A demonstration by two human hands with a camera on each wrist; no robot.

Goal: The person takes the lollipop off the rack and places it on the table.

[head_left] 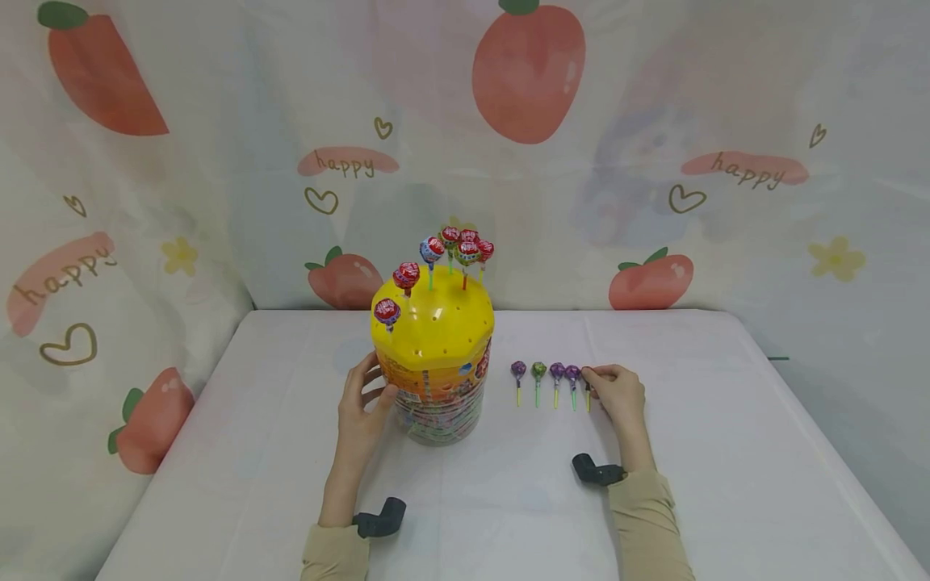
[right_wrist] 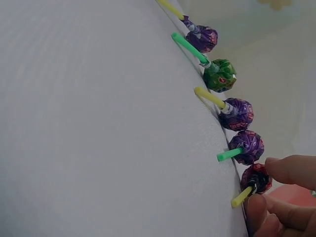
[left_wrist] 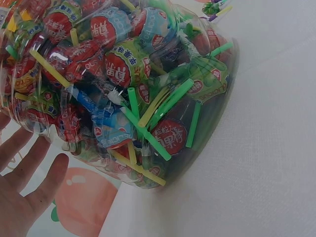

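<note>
A clear jar (head_left: 443, 411) packed with wrapped lollipops stands on the table under a yellow lid (head_left: 443, 319) dotted with small holes. Several lollipops stick up from the lid along its left and back. My left hand (head_left: 366, 403) holds the jar's left side, thumb in front and fingers spread around behind; in the left wrist view some fingertips look slightly off the plastic. To the right, lollipops lie in a row. My right hand (head_left: 616, 393) pinches the dark-red lollipop (right_wrist: 256, 178) with a yellow stick at the row's right end, beside a purple lollipop (right_wrist: 247, 147).
The row also holds a green lollipop (head_left: 538, 369) and a purple lollipop (head_left: 518, 369) at its left end. A white cloth (head_left: 523, 500) covers the table. Behind it hangs a curtain (head_left: 436, 97) with printed fruit. Each wrist bears a black camera mount.
</note>
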